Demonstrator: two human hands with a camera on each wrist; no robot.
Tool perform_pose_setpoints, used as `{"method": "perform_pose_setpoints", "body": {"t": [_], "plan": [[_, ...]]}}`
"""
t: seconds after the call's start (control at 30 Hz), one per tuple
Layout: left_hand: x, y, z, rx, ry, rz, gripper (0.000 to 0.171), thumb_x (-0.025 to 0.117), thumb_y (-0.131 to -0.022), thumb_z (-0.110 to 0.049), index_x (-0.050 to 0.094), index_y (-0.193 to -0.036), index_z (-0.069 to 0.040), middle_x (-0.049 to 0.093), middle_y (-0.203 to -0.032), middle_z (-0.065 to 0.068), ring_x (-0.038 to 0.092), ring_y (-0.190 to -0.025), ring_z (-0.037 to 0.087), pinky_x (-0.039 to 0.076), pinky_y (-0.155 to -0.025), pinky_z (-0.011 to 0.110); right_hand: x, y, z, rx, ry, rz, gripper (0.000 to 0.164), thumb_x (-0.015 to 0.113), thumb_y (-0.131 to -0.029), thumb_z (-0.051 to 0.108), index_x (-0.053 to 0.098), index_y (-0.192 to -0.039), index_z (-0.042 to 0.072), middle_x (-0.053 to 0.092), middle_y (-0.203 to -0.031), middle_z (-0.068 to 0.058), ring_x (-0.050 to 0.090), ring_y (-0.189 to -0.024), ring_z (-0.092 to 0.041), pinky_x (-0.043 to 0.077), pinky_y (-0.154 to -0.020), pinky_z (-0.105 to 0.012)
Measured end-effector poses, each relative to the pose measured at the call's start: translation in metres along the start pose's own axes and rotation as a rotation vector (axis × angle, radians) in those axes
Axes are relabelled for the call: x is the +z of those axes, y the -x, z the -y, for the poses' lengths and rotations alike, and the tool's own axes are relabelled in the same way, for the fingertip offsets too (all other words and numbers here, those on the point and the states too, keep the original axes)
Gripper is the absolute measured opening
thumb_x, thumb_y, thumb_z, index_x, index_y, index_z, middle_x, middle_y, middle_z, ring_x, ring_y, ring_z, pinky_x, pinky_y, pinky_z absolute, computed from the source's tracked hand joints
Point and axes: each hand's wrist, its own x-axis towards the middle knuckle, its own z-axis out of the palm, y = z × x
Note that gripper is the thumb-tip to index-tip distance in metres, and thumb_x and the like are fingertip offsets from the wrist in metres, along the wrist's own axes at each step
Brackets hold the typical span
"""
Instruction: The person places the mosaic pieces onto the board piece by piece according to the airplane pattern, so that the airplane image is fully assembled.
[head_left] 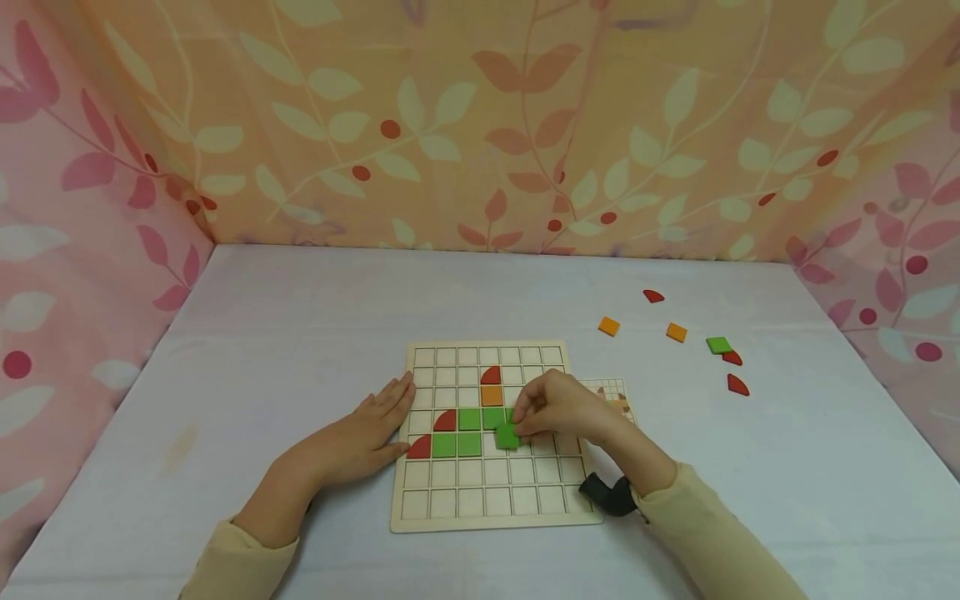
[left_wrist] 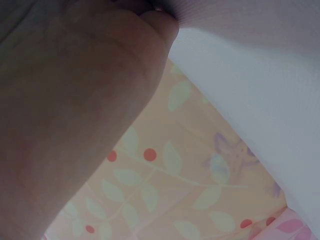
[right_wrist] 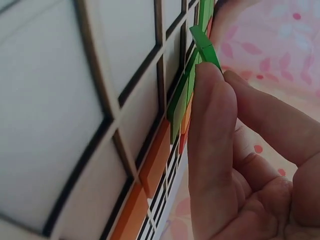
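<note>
A square wooden grid board [head_left: 442, 503] lies on the table, with red quarter-round, green square and orange tiles in some cells. My left hand [head_left: 367, 437] rests flat at the board's left edge, fingers extended and thumb beside a red tile [head_left: 419, 447]. With thumb and fingertips my right hand [head_left: 561, 407] pinches a green square tile [head_left: 507, 436] over the middle of the grid. In the right wrist view that green tile [right_wrist: 204, 45] tilts above the board, and orange tiles [right_wrist: 156, 159] sit in cells nearby. The left wrist view shows mostly the underside of my left hand [left_wrist: 95, 75].
Loose tiles lie at the back right: orange squares [head_left: 609, 326], a green square [head_left: 717, 345] and red quarter-rounds [head_left: 738, 385]. A small pattern card [head_left: 611, 387] pokes out from the board's right side. Near my right wrist is a black strap-like piece [head_left: 611, 497]. Patterned cloth [head_left: 450, 167] walls the table.
</note>
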Motion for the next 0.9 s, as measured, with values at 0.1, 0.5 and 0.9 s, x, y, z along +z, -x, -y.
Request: {"method": "perform_pose_setpoints", "body": {"t": [0.1,0.5,0.9], "plan": [[0.0,0.0,-0.001,-0.001,0.001,0.0,0.07,0.052,-0.097,-0.021,0.012,-0.149,0.003,0.002,-0.157,0.014,0.004,-0.143,0.032,0.013,-0.113,0.051,0.002,-0.002,0.002,-0.009,0.009,0.015,0.007,0.073,-0.076,-0.004,0.067,-0.076,0.0,0.067,-0.065,-0.007,0.064,-0.058,-0.017,0.053,-0.058,-0.028],[0.0,-0.001,0.0,-0.002,0.002,0.004,0.07,0.052,-0.097,-0.021,0.012,-0.149,0.003,0.001,-0.157,0.014,0.004,-0.143,0.032,0.012,-0.113,0.051,0.01,-0.004,0.008,0.048,-0.001,0.045,0.007,0.071,-0.078,-0.005,0.066,-0.075,0.0,0.066,-0.064,-0.009,0.066,-0.059,-0.021,0.056,-0.058,-0.031],[0.0,0.0,0.0,0.001,0.002,-0.001,0.07,0.052,-0.096,-0.021,0.012,-0.149,0.003,0.002,-0.157,0.014,0.004,-0.143,0.032,0.012,-0.113,0.052,0.013,-0.007,0.008,0.073,0.006,0.039,0.005,0.071,-0.077,-0.005,0.067,-0.078,-0.002,0.066,-0.065,-0.008,0.067,-0.059,-0.019,0.057,-0.058,-0.03]]}}
